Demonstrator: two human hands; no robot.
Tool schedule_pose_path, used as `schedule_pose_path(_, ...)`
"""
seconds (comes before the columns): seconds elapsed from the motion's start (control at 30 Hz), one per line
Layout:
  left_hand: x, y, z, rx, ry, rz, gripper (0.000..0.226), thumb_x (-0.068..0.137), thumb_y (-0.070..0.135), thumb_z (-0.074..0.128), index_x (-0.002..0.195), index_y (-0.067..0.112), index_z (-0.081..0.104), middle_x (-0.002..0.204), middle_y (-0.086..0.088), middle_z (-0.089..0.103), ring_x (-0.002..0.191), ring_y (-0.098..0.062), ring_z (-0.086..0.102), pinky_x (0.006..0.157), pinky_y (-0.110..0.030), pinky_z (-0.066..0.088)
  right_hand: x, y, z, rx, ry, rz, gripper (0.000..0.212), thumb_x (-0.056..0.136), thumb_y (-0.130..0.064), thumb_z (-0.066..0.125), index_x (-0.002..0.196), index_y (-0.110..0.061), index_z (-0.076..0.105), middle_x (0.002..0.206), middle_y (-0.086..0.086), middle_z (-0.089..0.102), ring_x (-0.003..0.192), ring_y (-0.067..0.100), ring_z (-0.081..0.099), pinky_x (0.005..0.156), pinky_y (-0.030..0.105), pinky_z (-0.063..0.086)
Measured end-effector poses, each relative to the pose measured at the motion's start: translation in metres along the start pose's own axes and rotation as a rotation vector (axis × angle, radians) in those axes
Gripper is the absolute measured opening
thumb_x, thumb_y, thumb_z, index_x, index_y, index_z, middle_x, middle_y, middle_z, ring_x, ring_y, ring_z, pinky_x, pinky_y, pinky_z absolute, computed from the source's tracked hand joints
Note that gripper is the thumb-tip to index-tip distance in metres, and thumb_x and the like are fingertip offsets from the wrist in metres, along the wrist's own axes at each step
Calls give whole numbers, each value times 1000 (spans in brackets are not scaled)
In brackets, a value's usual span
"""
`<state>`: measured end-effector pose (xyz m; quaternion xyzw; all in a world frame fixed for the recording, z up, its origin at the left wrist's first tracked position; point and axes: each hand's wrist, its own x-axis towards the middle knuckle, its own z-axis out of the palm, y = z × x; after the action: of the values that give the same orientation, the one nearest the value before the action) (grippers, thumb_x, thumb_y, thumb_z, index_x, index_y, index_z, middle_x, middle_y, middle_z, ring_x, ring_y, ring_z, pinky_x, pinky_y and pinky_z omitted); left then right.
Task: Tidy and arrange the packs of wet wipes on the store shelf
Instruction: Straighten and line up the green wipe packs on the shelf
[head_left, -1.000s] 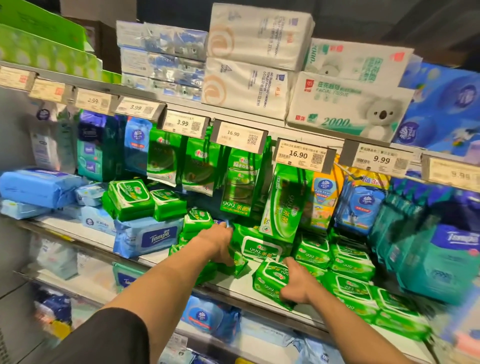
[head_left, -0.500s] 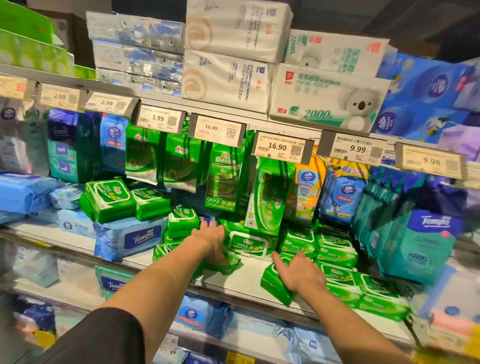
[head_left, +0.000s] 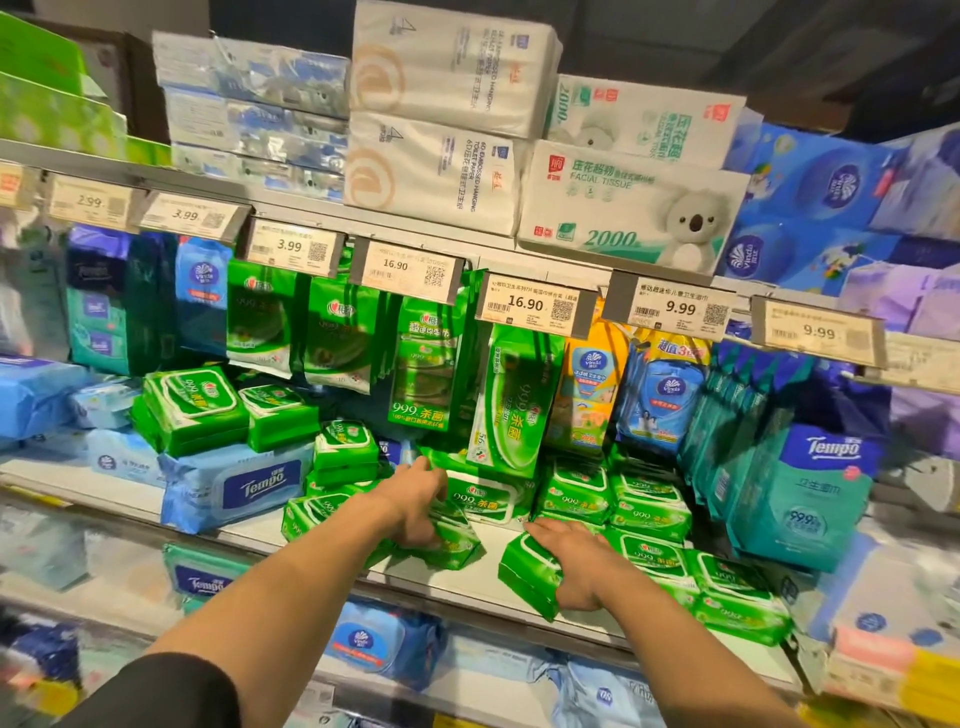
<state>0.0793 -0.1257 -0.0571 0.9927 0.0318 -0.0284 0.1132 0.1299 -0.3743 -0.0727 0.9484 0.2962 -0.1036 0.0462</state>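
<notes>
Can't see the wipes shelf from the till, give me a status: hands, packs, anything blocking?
Left hand gripping a green pack. Right hand clamped on another green pack at the shelf edge. Bare gap between them, nothing blocking.

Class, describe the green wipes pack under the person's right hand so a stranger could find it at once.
Find the white middle shelf below the 16.90 price tag. At its front edge, the right hand grips a small green plastic wipes pack. Unlike the flat stacked green packs beside it, it is tipped up on edge.
</notes>
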Motion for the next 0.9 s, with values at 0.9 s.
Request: schedule_pose_path(0.9,21,38,30,66,-139,113,83,71,42,82,140,20,40,127,-8,52,115,-29,51,100,-41,48,-37,45,-34,89,286,104,102,75,-27,77,154,-27,13,149,5,29,141,25,23,114,48,20)
